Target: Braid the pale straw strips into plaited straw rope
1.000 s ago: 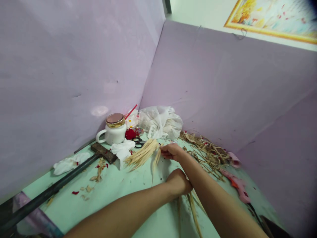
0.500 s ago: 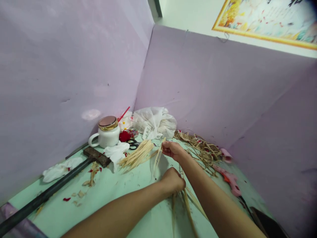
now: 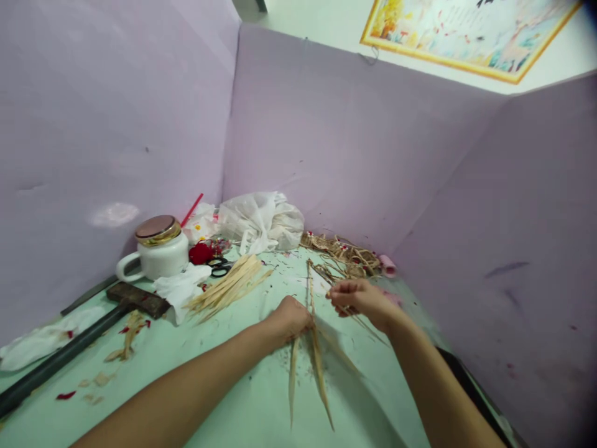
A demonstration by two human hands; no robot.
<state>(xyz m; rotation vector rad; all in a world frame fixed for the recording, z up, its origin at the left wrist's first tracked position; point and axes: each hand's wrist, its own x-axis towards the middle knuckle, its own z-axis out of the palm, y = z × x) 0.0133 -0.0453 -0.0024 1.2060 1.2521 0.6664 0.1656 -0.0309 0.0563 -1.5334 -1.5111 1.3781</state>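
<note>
A thin braid of pale straw strips (image 3: 311, 289) stands up from my left hand (image 3: 290, 318), which is closed around its lower end. Loose strip ends (image 3: 318, 373) hang below that fist toward the tabletop. To the right, my right hand (image 3: 358, 298) pinches a straw strip (image 3: 368, 326) that trails down and right behind the fingers; its tip is hard to make out. Beyond my left hand lies a bundle of flat straw strips (image 3: 228, 286), and black-handled scissors (image 3: 220, 267) rest at its far end.
A hammer (image 3: 140, 300) and a lidded white mug (image 3: 163, 258) stand left. Behind are a red ball of yarn (image 3: 201, 253), a white plastic bag (image 3: 265, 221) and tangled braided cords (image 3: 347, 255). A pink roll (image 3: 387, 266) sits by the wall.
My right hand has left the bundle's side and moved right and nearer, still with a strip. My left hand shows farther left with the braid now visible; the view has swung right.
</note>
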